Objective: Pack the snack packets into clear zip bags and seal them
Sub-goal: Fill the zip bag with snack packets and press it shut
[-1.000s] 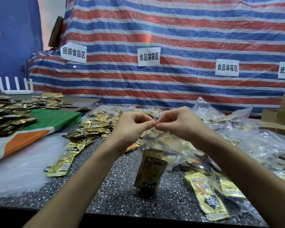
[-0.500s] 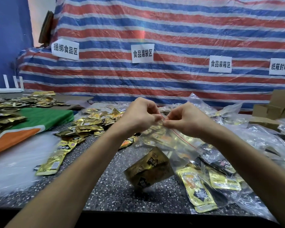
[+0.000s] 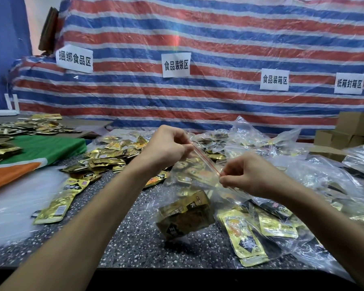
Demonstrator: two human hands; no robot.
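Note:
A clear zip bag [image 3: 189, 185] with a red zip line hangs above the speckled table [image 3: 135, 244], held by its top edge. My left hand [image 3: 166, 148] pinches the upper left end of the zip strip. My right hand [image 3: 246, 175] pinches the lower right end. Inside the bag a gold and black snack packet [image 3: 185, 219] sits at the bottom. Loose gold snack packets [image 3: 105, 158] lie heaped on the table behind my left arm, and one long packet [image 3: 61, 200] lies by itself at the left.
Filled clear bags [image 3: 267, 225] pile up at the right under my right arm. Cardboard boxes [image 3: 349, 133] stand at the far right. A green and orange cloth [image 3: 40, 150] and more packets lie at the left. A striped tarp with paper signs hangs behind.
My hands, close together at the middle of the bag's top, have moved apart along the zip strip; the right hand slid down to the right. The bag tilted.

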